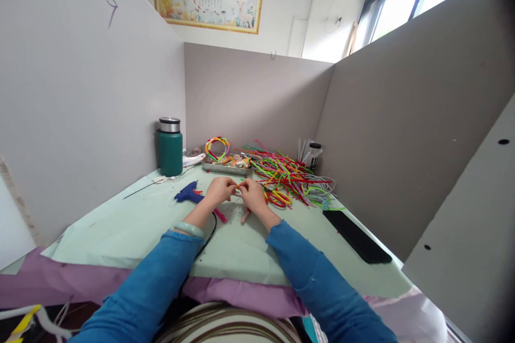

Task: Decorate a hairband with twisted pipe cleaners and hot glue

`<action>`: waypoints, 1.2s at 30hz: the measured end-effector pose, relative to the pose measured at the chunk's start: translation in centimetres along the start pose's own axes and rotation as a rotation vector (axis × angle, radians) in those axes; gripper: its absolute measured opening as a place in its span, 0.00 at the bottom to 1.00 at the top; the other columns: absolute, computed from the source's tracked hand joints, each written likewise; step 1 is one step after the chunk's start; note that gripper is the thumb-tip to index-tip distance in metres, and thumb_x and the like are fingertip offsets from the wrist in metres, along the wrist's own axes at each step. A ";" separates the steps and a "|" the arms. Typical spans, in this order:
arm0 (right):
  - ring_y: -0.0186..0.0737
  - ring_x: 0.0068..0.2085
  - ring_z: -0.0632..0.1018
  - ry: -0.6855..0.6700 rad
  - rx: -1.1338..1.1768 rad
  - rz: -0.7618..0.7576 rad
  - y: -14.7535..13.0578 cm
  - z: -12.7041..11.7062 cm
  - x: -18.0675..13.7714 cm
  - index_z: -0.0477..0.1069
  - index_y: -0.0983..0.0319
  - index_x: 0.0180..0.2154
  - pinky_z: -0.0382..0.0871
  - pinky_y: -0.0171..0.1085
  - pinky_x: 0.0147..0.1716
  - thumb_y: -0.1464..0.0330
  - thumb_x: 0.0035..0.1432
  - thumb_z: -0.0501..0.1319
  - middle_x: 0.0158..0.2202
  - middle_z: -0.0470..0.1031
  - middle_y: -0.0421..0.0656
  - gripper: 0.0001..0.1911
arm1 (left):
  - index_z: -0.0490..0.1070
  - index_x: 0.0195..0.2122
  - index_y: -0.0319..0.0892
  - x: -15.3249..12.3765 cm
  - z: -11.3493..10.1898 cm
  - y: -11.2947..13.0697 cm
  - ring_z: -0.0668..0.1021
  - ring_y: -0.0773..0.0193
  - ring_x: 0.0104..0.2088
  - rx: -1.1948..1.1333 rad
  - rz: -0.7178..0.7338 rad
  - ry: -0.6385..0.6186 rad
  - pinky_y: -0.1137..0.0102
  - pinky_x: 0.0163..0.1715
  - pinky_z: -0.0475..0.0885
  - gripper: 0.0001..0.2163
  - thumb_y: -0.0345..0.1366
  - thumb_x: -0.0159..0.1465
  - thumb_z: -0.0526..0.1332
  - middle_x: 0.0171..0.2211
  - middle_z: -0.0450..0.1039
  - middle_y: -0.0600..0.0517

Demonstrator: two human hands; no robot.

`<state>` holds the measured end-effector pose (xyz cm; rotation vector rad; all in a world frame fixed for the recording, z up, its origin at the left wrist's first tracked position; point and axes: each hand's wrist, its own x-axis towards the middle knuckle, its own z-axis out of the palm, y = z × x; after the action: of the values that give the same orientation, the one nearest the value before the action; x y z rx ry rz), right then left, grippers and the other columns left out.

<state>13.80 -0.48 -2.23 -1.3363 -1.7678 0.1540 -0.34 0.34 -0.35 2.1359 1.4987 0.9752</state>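
Close together over the middle of the table are my left hand (220,190) and my right hand (252,194), the fingertips of each pinched. Between them shows a small orange-yellow piece (237,186), which looks like a bit of pipe cleaner; my fingers cover most of it. A blue glue gun (188,192) lies just left of my left hand, and part of it is hidden behind that hand. Beside my right wrist are red and yellow loops (279,199). A small pinkish piece (245,216) lies on the cloth below my hands.
A heap of coloured pipe cleaners (287,171) lies at the back right. Behind my hands stands a metal tray (225,168) of small pieces, with a colourful ring (217,148). A green bottle (170,150) is at left, a black slab (357,237) at right. Partitions enclose the table.
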 end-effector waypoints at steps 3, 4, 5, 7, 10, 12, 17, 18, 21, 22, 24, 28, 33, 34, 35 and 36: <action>0.34 0.31 0.71 0.005 0.105 0.055 0.0 0.1 0.1 0.70 0.62 0.27 0.61 0.33 0.31 0.72 0.51 0.56 0.28 0.73 0.40 0.05 | 0.75 0.27 0.39 -0.2 -0.1 0.4 0.74 0.71 0.17 -0.008 -0.012 0.005 0.78 0.21 0.66 0.09 0.35 0.57 0.56 0.20 0.74 0.53; 0.34 0.30 0.71 0.002 0.151 0.074 0.0 0.1 0.2 0.70 0.62 0.27 0.61 0.32 0.30 0.72 0.50 0.56 0.27 0.73 0.39 0.04 | 0.75 0.27 0.39 -0.3 -0.2 0.5 0.73 0.71 0.16 -0.025 -0.027 0.003 0.78 0.21 0.66 0.09 0.35 0.57 0.56 0.19 0.74 0.53; 0.34 0.29 0.71 -0.002 0.207 0.095 0.1 0.2 0.2 0.69 0.62 0.26 0.61 0.32 0.28 0.71 0.50 0.57 0.26 0.72 0.39 0.04 | 0.75 0.27 0.38 -0.3 -0.2 0.6 0.73 0.71 0.16 -0.054 -0.048 -0.002 0.78 0.20 0.65 0.09 0.34 0.57 0.56 0.19 0.74 0.53; 0.33 0.26 0.69 -0.018 0.338 0.138 0.2 0.3 0.3 0.69 0.63 0.27 0.60 0.31 0.25 0.69 0.49 0.57 0.23 0.70 0.37 0.04 | 0.74 0.29 0.37 -0.3 -0.2 0.8 0.72 0.72 0.16 -0.151 -0.091 -0.012 0.78 0.19 0.65 0.08 0.35 0.57 0.57 0.20 0.74 0.52; 0.32 0.22 0.67 -0.048 0.489 0.185 0.1 0.5 0.3 0.69 0.62 0.29 0.59 0.31 0.22 0.68 0.50 0.56 0.20 0.67 0.35 0.05 | 0.72 0.31 0.36 -0.2 -0.3 0.7 0.72 0.72 0.16 -0.315 -0.117 -0.012 0.78 0.19 0.67 0.08 0.36 0.57 0.57 0.25 0.76 0.49; 0.32 0.22 0.67 -0.059 0.471 0.166 0.0 0.5 0.3 0.69 0.63 0.30 0.60 0.31 0.23 0.68 0.52 0.55 0.22 0.68 0.36 0.06 | 0.71 0.31 0.36 -0.1 -0.3 0.6 0.73 0.71 0.17 -0.338 -0.121 -0.005 0.77 0.18 0.67 0.08 0.36 0.57 0.57 0.23 0.75 0.50; 0.36 0.35 0.72 0.000 0.112 -0.070 -0.3 -0.1 -0.1 0.71 0.62 0.35 0.63 0.34 0.36 0.69 0.55 0.55 0.35 0.73 0.42 0.07 | 0.72 0.29 0.38 -0.2 -0.6 0.7 0.73 0.70 0.16 -0.144 -0.091 -0.004 0.78 0.19 0.66 0.07 0.34 0.57 0.56 0.14 0.69 0.55; 0.36 0.37 0.72 0.002 0.042 -0.111 -0.4 -0.3 -0.3 0.71 0.61 0.37 0.62 0.34 0.38 0.69 0.56 0.55 0.37 0.73 0.43 0.08 | 0.73 0.29 0.38 -0.3 -0.7 0.8 0.72 0.71 0.16 -0.101 -0.072 -0.001 0.78 0.19 0.66 0.07 0.34 0.57 0.56 0.14 0.69 0.55; 0.37 0.39 0.72 -0.020 -0.088 -0.159 -0.5 -0.6 -0.6 0.71 0.60 0.37 0.62 0.34 0.39 0.69 0.58 0.54 0.39 0.72 0.44 0.09 | 0.73 0.28 0.38 -0.4 -0.8 1.1 0.73 0.71 0.16 -0.026 -0.036 0.006 0.78 0.20 0.65 0.08 0.34 0.57 0.56 0.13 0.68 0.56; 0.37 0.39 0.72 -0.022 -0.098 -0.155 -0.6 -0.7 -0.6 0.71 0.61 0.37 0.61 0.34 0.39 0.69 0.59 0.54 0.39 0.72 0.44 0.09 | 0.73 0.29 0.38 -0.4 -0.7 1.1 0.73 0.71 0.16 -0.033 -0.039 0.003 0.78 0.20 0.65 0.08 0.34 0.57 0.56 0.12 0.67 0.56; 0.36 0.38 0.72 -0.009 -0.066 -0.128 -0.5 -0.6 -0.5 0.72 0.61 0.35 0.62 0.34 0.38 0.69 0.58 0.54 0.37 0.73 0.44 0.08 | 0.73 0.30 0.38 -0.4 -0.6 1.0 0.72 0.70 0.16 -0.100 -0.066 -0.009 0.78 0.19 0.65 0.07 0.34 0.58 0.56 0.12 0.67 0.57; 0.35 0.34 0.72 0.038 0.155 -0.027 0.0 -0.1 0.1 0.71 0.62 0.31 0.63 0.33 0.34 0.70 0.54 0.55 0.32 0.73 0.41 0.06 | 0.70 0.33 0.37 -0.1 -0.1 0.5 0.72 0.70 0.16 -0.302 -0.089 -0.050 0.77 0.19 0.67 0.06 0.34 0.57 0.58 0.14 0.67 0.57; 0.33 0.27 0.70 0.006 0.428 0.094 0.3 0.3 0.4 0.70 0.62 0.29 0.63 0.32 0.27 0.68 0.49 0.56 0.26 0.72 0.38 0.05 | 0.68 0.34 0.37 0.1 0.2 0.2 0.71 0.71 0.15 -0.436 -0.097 -0.051 0.77 0.17 0.66 0.07 0.34 0.56 0.61 0.14 0.66 0.58; 0.32 0.25 0.69 -0.006 0.465 0.115 0.2 0.3 0.4 0.70 0.62 0.29 0.62 0.31 0.25 0.68 0.49 0.57 0.25 0.71 0.37 0.05 | 0.67 0.33 0.37 0.0 0.2 0.2 0.71 0.71 0.15 -0.443 -0.099 -0.045 0.77 0.17 0.66 0.07 0.34 0.56 0.61 0.14 0.66 0.58; 0.31 0.23 0.68 -0.017 0.495 0.134 0.1 0.2 0.3 0.69 0.62 0.28 0.62 0.31 0.24 0.67 0.48 0.57 0.23 0.70 0.37 0.06 | 0.67 0.33 0.37 0.0 0.2 0.2 0.71 0.71 0.15 -0.440 -0.099 -0.037 0.77 0.17 0.65 0.07 0.34 0.56 0.61 0.14 0.66 0.58; 0.31 0.22 0.67 -0.027 0.520 0.149 0.0 0.2 0.2 0.69 0.62 0.28 0.61 0.30 0.22 0.67 0.48 0.57 0.22 0.69 0.37 0.06 | 0.68 0.32 0.37 0.0 0.1 0.3 0.71 0.71 0.15 -0.425 -0.099 -0.028 0.77 0.17 0.65 0.07 0.35 0.56 0.61 0.14 0.66 0.58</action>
<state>13.70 -0.20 -2.21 -1.0803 -1.5073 0.6688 -0.07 0.24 -0.26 1.7511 1.2368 1.1080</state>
